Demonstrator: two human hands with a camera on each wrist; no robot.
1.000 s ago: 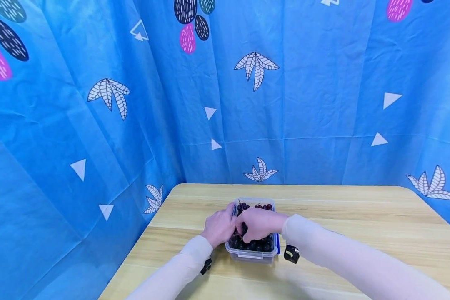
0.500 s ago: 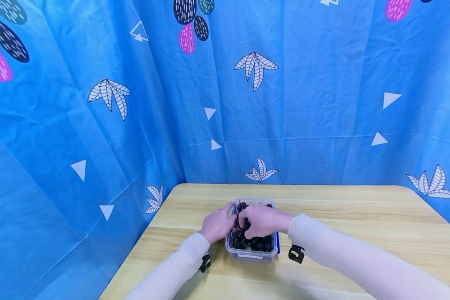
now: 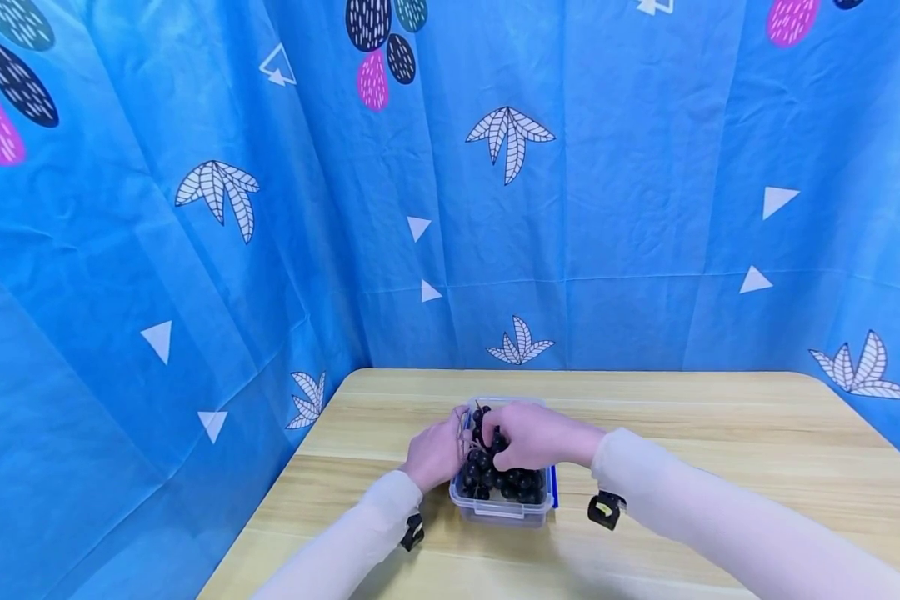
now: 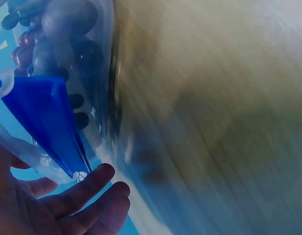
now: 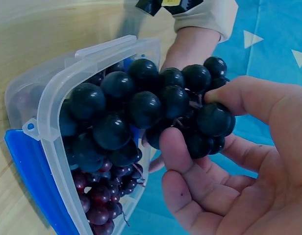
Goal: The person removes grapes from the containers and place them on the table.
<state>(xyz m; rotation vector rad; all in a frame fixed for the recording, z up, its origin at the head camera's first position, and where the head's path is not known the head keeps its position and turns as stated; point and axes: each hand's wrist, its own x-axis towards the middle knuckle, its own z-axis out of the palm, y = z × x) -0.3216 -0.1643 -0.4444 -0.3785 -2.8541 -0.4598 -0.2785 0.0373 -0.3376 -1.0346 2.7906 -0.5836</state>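
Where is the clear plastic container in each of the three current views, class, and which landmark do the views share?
Head: the clear plastic container is in the lower middle, slightly right of centre.
Left wrist: upper left, cut off by the picture's edges.
Right wrist: left half, running off the bottom edge.
Shared landmark: the dark grapes inside it, seen through its wall in the left wrist view.

My right hand (image 3: 531, 436) partly hid the round black grapes (image 3: 521, 481); the left wrist view cropped the clear rectangular plastic box (image 4: 105, 63) and blurred the pale wooden table (image 4: 214, 88).
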